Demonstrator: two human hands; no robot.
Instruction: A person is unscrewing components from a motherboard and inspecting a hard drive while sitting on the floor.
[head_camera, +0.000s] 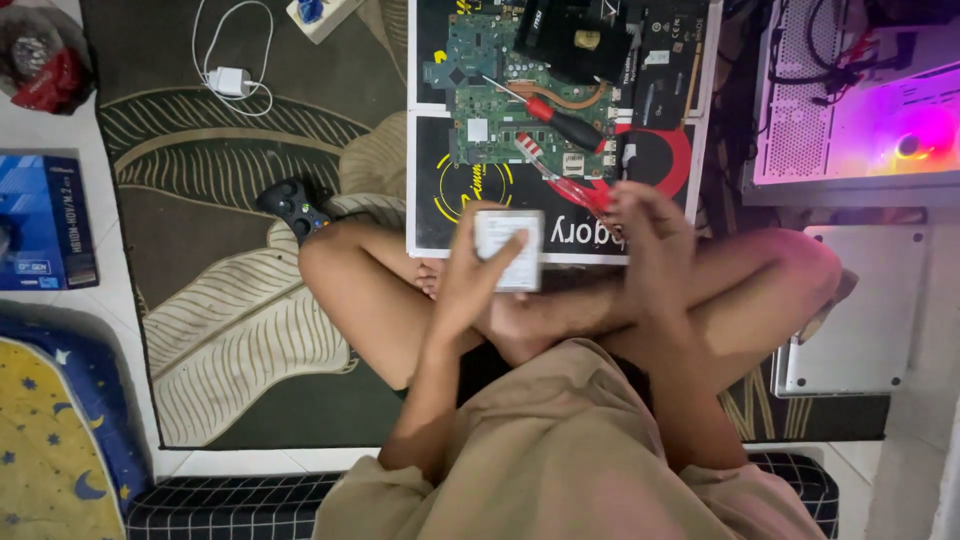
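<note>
Seated cross-legged on a rug (250, 330), the person's left hand (470, 275) closes its grip around a small white box (510, 248), while the right hand (650, 235), fingers curled, reaches toward red-handled pliers (580, 190) beside a circuit board (500, 100); whether it grasps them is unclear.

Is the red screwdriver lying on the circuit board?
Yes, the red screwdriver lies across the green circuit board.

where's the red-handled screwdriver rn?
Head view, upper centre: the screwdriver lies on the green circuit board, just beyond the right hand.
</note>
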